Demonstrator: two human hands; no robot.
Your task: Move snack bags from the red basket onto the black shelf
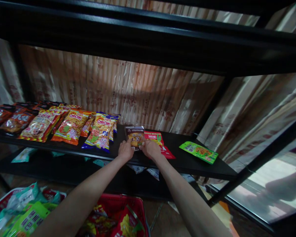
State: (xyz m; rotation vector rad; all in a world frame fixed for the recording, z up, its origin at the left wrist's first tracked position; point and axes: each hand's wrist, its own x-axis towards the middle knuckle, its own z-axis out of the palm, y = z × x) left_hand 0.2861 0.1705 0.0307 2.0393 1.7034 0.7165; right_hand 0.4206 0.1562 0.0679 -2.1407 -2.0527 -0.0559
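Both my hands are at a dark brown snack bag (135,134) on the black middle shelf. My left hand (126,150) closes on its lower left edge, and my right hand (150,147) grips its lower right side. Just right of it lies a red snack bag (168,152), partly behind my right hand. A green snack bag (199,151) lies flat farther right. To the left, a blue-and-yellow snack bag (100,131) leans at the front of a short row, beside an orange snack bag (71,126).
A red basket (140,210) with snack bags stands on the floor below, and another basket (14,191) of green and teal bags is at lower left. The upper shelf edge (148,28) runs overhead. A black post (259,161) stands at right. More bags lie on the lower shelf (64,168).
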